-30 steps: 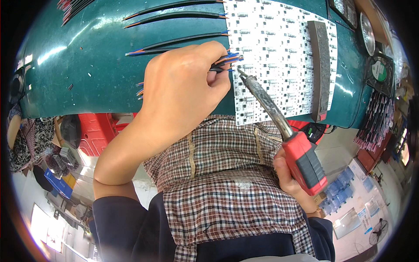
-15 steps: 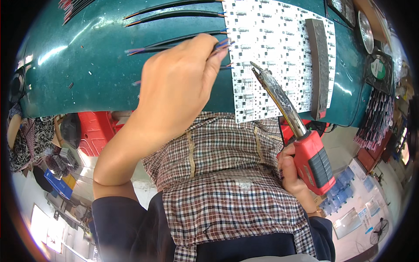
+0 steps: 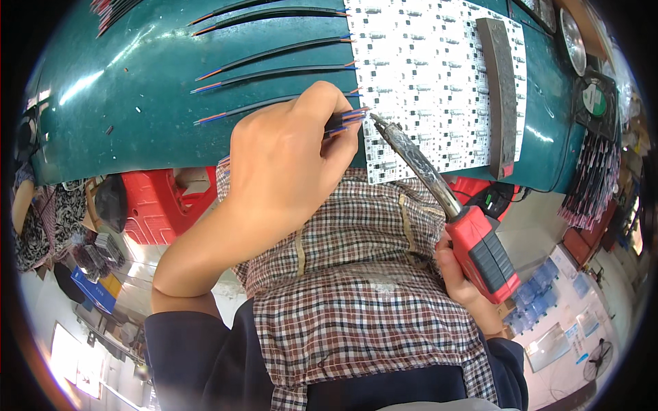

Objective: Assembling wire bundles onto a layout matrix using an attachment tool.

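Bar (image 3: pixel 499 99) on circuit sheet (image 3: pixel 425 89), cables (image 3: pixel 295 69) alongside, stool (image 3: pixel 154 205)

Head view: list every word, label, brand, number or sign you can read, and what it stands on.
No text reads clearly enough to quote.
White circuit-board sheet: fine marks, too small to read.
Round green label on the black fan: too small to read.
Blue-marked sheet, lower right: too small to read.
Soldering iron: no legible lettering.
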A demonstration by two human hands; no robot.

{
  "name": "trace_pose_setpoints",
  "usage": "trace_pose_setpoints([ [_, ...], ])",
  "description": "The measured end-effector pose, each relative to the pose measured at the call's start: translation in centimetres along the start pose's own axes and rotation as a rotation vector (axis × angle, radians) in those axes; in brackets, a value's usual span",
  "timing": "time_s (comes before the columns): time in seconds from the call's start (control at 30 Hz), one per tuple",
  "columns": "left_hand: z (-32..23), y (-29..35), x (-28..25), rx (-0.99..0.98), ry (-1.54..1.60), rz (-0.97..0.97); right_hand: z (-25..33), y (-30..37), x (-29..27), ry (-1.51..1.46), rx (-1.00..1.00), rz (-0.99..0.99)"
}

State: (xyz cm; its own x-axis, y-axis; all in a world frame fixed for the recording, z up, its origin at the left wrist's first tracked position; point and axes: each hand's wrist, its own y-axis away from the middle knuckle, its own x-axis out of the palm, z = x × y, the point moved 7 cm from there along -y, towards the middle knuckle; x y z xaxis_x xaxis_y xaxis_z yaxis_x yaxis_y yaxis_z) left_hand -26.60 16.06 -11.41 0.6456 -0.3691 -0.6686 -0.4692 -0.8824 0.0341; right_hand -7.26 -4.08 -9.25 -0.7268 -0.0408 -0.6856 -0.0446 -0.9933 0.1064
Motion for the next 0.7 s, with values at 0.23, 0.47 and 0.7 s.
trace_pose_setpoints([
  [0.23, 0.1, -0.2, 0.3, 0.046, -0.057, -0.03, 0.3, -0.8, 0.3, 0.044, 0.041, 0.05],
  [0.47, 0.1, -0.3, 0.3, 0.037, -0.053, -0.03, 0.7, -1.4, 0.5, 0.033, -0.012, 0.006],
  [0.7, 0.0, -0.3, 0.2, 0.049, -0.061, -0.048, 0.0, -0.6, 0.0, -0.026, 0.123, 0.018],
])
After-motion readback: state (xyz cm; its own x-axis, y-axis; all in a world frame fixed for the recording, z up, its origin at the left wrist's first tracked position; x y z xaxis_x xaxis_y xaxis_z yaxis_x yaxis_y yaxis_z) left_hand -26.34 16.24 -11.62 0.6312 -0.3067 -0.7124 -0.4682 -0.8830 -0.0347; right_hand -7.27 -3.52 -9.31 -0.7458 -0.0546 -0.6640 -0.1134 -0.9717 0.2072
